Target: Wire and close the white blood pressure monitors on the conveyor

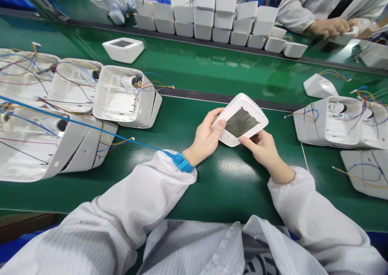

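A white plastic housing with a dark rectangular screen [242, 122] is held tilted above the green bench, its screen side facing me. My left hand [207, 136] grips its left edge, thumb on the front frame and fingers behind. My right hand [263, 149] holds the lower right edge, with the thumb at the screen's bottom corner. The fingers behind the housing are partly hidden. Around my left wrist sits a blue strap [181, 162] with a blue cord running off to the left.
Open white housings with loose wires [124, 95] crowd the left; more wired housings [342, 121] stand at the right. A similar screen unit [123, 49] lies at the back left. Behind a dark rail, white shells [203, 16] are stacked. Across the bench, a co-worker's hands [332, 27] hold a white part.
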`<state>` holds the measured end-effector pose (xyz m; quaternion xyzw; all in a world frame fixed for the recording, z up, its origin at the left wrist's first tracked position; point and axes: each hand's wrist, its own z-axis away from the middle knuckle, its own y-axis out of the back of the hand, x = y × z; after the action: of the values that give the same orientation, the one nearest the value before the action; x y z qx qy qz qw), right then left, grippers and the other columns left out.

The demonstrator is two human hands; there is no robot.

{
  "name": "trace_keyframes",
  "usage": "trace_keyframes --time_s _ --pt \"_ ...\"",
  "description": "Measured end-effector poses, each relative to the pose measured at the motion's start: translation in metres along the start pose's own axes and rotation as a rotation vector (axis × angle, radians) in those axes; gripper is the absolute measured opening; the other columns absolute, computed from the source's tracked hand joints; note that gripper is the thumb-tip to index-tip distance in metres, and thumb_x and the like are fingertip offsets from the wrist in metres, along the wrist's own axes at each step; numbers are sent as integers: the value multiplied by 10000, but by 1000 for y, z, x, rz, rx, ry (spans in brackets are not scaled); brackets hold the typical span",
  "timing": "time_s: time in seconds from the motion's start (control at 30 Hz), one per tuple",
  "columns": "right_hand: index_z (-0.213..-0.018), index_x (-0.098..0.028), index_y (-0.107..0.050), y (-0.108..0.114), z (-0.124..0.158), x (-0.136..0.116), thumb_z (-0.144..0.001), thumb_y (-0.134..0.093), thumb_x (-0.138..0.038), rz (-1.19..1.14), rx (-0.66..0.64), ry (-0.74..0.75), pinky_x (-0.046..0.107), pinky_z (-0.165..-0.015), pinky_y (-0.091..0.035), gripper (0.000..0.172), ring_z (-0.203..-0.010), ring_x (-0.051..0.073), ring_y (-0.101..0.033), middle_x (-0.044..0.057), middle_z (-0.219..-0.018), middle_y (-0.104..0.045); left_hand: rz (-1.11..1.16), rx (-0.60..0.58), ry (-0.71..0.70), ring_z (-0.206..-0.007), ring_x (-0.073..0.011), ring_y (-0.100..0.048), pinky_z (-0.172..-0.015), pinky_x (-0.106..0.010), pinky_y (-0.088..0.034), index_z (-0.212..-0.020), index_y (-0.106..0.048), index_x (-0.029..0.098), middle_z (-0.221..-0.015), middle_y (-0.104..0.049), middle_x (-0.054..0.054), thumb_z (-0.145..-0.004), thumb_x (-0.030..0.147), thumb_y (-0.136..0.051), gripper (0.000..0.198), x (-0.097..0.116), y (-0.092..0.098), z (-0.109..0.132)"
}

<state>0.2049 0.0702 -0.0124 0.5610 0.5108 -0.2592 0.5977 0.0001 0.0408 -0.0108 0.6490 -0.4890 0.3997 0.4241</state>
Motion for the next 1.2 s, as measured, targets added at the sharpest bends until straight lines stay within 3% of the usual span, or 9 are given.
trace_keyframes --time_s 0.13,0.23,0.37,0.57,0.73,0.97,1.07,1.2 --pt "-1161 -219 -643 6 3 -13 -819 -763 -432 165 177 303 411 -888 -547 420 -994 253 -676 78 -1102 -710 -65 -3 -172 -1349 -292 -503 -1111 -428 -435 -1441 -359 210 -1467 -490 -156 -829 643 -644 802 -6 -1 1" --pt "-1170 -232 -646 10 2 -22 -837 -755 -404 340 89 481 370 -832 -557 390 -970 242 -684 74 -1085 -721 -141 -48 -274 -1374 -332 -465 -1145 -472 -393 -1448 -359 231 -1477 -470 -162 -686 651 -776 964 -4 0 4" --pt "-1241 -229 -618 9 2 -24 -896 -685 -398 415 14 581 363 -827 -565 390 -990 246 -696 87 -1130 -726 -174 -63 -318 -1254 -308 -552 -1069 -453 -452 -1353 -452 222 -1341 -575 -139 -657 628 -807 880 2 1 7" --pt "-1168 -228 -651 2 4 -24 -923 -645 -343 481 127 582 342 -786 -561 271 -913 229 -710 68 -1054 -747 -228 -3 -240 -996 -228 -617 -887 -360 -500 -1108 -543 210 -1073 -639 -62 -640 601 -832 675 11 0 7" --pt "-1148 -230 -661 0 2 -25 -929 -632 -369 495 151 563 339 -761 -565 261 -887 225 -713 63 -1030 -752 -221 13 -218 -953 -205 -603 -854 -330 -487 -1081 -536 205 -1031 -619 -45 -657 561 -842 632 10 -1 5" --pt "-1217 -236 -630 2 -1 -19 -939 -607 -426 555 106 595 366 -813 -559 338 -952 246 -708 83 -1092 -737 -208 -29 -227 -1083 -259 -604 -960 -396 -486 -1234 -489 213 -1176 -615 -99 -696 628 -782 740 3 0 5" --pt "-1212 -236 -631 7 -4 -13 -929 -613 -468 554 112 580 366 -833 -550 367 -973 251 -702 86 -1104 -731 -190 -46 -248 -1228 -288 -556 -1052 -433 -455 -1376 -404 223 -1340 -557 -136 -728 597 -775 836 1 -1 6" --pt "-1172 -208 -629 23 -16 4 -927 -502 -641 542 278 359 377 -770 -533 514 -893 261 -694 102 -1050 -724 -193 -67 -227 -1370 -309 -451 -1098 -475 -437 -1506 -232 249 -1526 -386 -170 -828 507 -715 871 -4 -4 6"
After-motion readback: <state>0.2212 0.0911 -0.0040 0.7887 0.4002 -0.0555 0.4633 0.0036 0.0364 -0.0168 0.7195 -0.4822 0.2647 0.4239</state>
